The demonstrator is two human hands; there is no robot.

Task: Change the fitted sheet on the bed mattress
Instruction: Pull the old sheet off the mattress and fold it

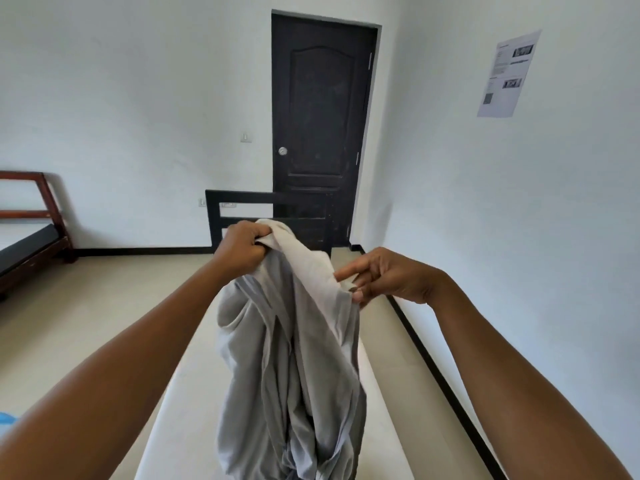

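wall notice (508, 75), print too small to read

White walls (138, 81) all round, evenly lit. Black panelled door (320, 133) stood shut straight beyond the left hand (242, 245), round silver knob (283, 151) on its left edge; light switch (246, 137) on the wall just left of the knob. Black slatted bed end (242, 196) directly behind the left hand. Printed paper notice (509, 74) hung on the wall high above the right hand (388, 277). Well left of the left hand: reddish wooden bed frame (20, 175). Beige floor (86, 306), black skirting (138, 251) along the walls.
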